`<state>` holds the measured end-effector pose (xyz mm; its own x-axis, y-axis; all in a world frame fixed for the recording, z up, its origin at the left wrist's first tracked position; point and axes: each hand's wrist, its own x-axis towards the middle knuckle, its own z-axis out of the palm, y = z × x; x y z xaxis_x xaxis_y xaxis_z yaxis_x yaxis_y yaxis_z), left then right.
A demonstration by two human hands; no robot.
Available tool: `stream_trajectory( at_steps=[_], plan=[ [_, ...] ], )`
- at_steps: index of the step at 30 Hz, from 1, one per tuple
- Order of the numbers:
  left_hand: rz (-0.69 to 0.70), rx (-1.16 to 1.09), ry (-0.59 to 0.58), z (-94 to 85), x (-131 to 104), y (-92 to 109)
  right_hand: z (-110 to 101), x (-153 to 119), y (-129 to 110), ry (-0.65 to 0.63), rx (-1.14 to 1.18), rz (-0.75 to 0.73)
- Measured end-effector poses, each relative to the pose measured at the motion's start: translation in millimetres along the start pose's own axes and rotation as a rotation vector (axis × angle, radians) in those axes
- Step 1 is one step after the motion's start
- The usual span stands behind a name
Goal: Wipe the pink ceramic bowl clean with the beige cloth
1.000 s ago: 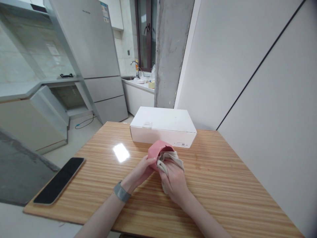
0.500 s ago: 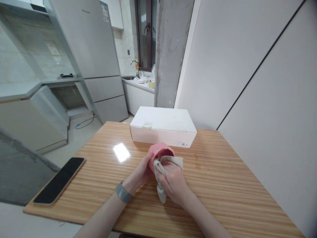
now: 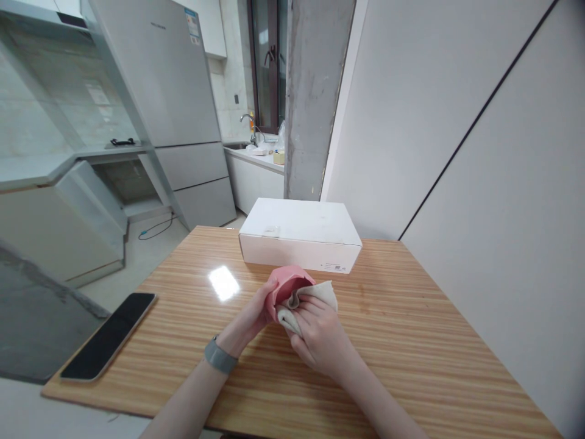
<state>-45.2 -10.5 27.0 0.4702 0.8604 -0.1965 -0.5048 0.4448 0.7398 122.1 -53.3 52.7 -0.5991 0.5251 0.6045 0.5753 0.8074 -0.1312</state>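
Note:
A pink bowl (image 3: 289, 278) is held tilted above the wooden table, its opening turned toward my right hand. My left hand (image 3: 259, 308) is closed on the bowl's left side, the fingers partly hidden behind it. In my right hand (image 3: 320, 332) is a bunched beige cloth (image 3: 323, 295), gripped between fingers and thumb. Part of the cloth lies at the bowl's opening and a folded end touches its near rim. The bowl's underside and far side are out of sight.
Behind the bowl a white cardboard box (image 3: 299, 228) stands on the wooden table (image 3: 411, 341). A dark-screened phone (image 3: 109, 335) lies near the table's left edge. Farther back are a fridge (image 3: 183, 91), a sink counter and a bare concrete column (image 3: 315, 91).
My right hand has drawn slightly back from the bowl's inside. The hanging end of the cloth is now folded up by the rim. Bowl and left hand have shifted a little left.

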Motion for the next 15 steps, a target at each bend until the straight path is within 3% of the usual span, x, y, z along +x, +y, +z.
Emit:
stream_trajectory(
  at_steps=[8, 15],
  plan=[
    [0.037, 0.108, -0.177, 13.4, -10.5, 4.8, -6.4, -1.0, 9.6, 0.056, 0.155, 0.072],
    [0.066, 0.009, -0.104, 18.7, -3.7, -16.8, -7.3, -0.1, 7.1, 0.068, 0.194, 0.105]
  ],
)
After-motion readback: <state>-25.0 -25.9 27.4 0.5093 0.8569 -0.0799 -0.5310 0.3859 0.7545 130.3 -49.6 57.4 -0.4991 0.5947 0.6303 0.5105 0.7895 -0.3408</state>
